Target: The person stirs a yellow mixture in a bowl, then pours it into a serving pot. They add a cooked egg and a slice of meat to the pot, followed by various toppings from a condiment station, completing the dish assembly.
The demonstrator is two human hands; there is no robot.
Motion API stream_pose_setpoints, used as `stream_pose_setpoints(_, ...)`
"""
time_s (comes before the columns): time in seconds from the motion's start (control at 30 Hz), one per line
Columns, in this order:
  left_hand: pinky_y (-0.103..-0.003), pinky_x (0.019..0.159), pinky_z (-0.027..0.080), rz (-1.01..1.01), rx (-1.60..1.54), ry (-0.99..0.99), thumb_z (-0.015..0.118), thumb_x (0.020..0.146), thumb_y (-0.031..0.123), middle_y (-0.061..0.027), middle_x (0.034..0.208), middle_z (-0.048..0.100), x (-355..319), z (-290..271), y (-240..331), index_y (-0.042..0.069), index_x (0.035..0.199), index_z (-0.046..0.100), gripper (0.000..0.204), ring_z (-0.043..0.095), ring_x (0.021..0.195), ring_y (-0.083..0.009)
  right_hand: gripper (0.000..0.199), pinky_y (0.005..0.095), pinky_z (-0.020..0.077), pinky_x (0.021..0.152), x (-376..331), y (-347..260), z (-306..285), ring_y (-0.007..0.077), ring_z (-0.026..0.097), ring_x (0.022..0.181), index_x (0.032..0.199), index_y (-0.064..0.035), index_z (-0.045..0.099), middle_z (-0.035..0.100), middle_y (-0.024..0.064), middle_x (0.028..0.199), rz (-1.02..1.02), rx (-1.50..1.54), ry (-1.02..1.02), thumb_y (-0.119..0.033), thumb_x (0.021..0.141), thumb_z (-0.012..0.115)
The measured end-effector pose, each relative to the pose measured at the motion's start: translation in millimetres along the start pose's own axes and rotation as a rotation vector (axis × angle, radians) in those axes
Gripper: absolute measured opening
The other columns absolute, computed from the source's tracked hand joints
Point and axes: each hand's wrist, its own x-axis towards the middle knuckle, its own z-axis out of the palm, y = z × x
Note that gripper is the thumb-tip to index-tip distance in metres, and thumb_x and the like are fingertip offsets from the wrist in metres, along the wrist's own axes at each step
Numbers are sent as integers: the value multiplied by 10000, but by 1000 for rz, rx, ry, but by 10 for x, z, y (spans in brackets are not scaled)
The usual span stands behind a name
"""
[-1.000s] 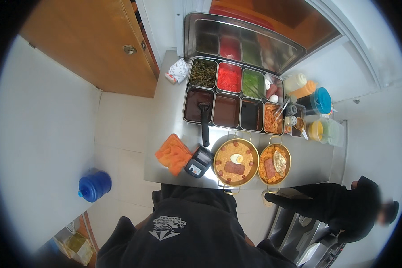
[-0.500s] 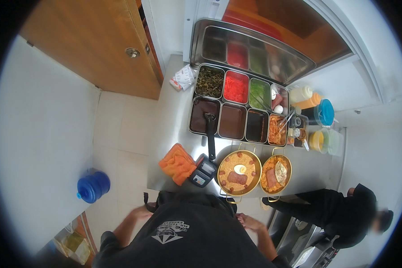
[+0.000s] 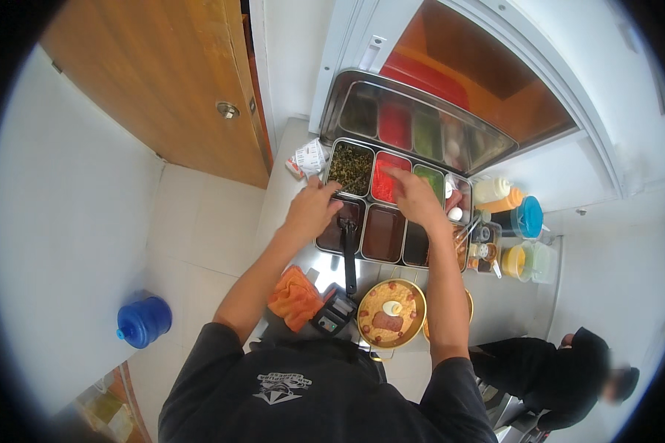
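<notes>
Both my arms stretch over a steel tray of food bins. My left hand [image 3: 312, 212] is at the near left corner of the bin of dark green flakes [image 3: 350, 168], its fingertips and thumb apart and nothing seen in them. My right hand [image 3: 419, 198] is above the bin of red shreds [image 3: 389, 181], fingers stretched toward the left, with no object visible in it. Right of that sits a bin of shredded greens [image 3: 430, 177], partly covered by the hand. Below are bins of brown sauce [image 3: 383, 232] and darker sauce [image 3: 331, 235], the latter with a black-handled ladle [image 3: 350, 262].
A gold two-handled pan [image 3: 372, 294] holds food with a halved egg and a meat slice; my right forearm mostly hides a second pan [image 3: 471, 304]. An orange cloth [image 3: 294, 297] and black device [image 3: 334, 311] lie left. Squeeze bottles [image 3: 491, 190] stand right. Another person [image 3: 543, 373] works at lower right.
My hands have risen from beside my body and reached forward over the bins. My view has shifted slightly, and my right forearm now covers the second pan.
</notes>
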Motion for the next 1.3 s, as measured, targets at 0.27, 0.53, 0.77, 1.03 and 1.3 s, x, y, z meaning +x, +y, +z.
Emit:
stream_pose_setpoints(0.27, -469, 816, 523, 12, 33, 66, 690, 911, 130, -186, 1055, 598, 20, 388, -323, 32, 1061, 686, 179, 636, 950, -399, 381, 470, 527, 933, 650, 493, 396, 424, 660, 1043, 1189, -34, 706, 703, 238, 1083, -112, -98, 5, 34, 841, 566)
stream_pose_setpoints(0.53, -457, 753, 525, 65, -98, 125, 666, 927, 108, -181, 979, 655, 28, 7, -173, 14, 1026, 676, 137, 656, 878, -408, 372, 445, 547, 911, 987, 515, 596, 397, 691, 994, 1142, -39, 726, 714, 232, 1052, -182, -84, 12, 79, 818, 586)
stream_pose_setpoints(0.77, -463, 701, 526, 18, -121, 179, 692, 919, 141, -193, 916, 678, 102, 32, -197, 28, 1037, 656, 167, 665, 802, -408, 371, 454, 557, 879, 1181, 592, 1073, 362, 683, 1022, 1164, -71, 693, 712, 181, 1091, -279, -271, -111, -119, 801, 753)
stream_pose_setpoints(1.03, -458, 706, 543, -46, -130, 186, 706, 914, 154, -192, 962, 680, 23, 301, -193, 22, 1041, 636, 195, 680, 808, -395, 292, 471, 567, 791, 1123, 753, 1518, 374, 696, 922, 1052, -62, 689, 700, 157, 998, -223, -374, -28, -180, 802, 781)
stream_pose_setpoints(1.3, -429, 739, 563, -87, -192, 195, 718, 907, 141, -216, 1070, 683, 23, 528, -310, 23, 1194, 614, 327, 701, 846, -376, 239, 377, 596, 772, 1100, 963, 1383, 304, 725, 773, 1080, -45, 748, 749, 169, 856, 13, -55, 50, -77, 843, 760)
